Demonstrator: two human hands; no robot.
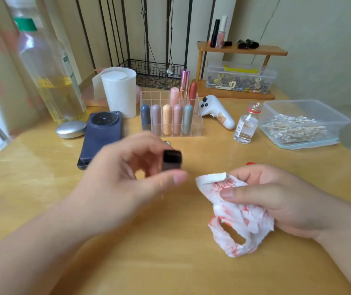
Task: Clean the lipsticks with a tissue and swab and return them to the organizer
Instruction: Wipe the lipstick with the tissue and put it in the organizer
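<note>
While the left grip (127,177) pinches a dark lipstick (172,159) between thumb and fingertips over the surface (170,269), the right grip (276,201) is curled round a crumpled, red-stained tissue (238,220) just right of the lipstick. Beyond the left grip stands the clear organizer (198,126), with more lipsticks upright in its compartments. Farther out from the right grip sits a plastic box (276,111) of cotton swabs (293,128), with a small bottle (245,128) beside it.

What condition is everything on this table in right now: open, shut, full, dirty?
Tissue, crumpled, torn, red-stained, held by right grip.
Dark lipstick, pinched in left grip.
Organizer, partly filled.
Small bottle, uncapped.
Swab box, open-topped.
Big bottle, capped, part-full.
</note>
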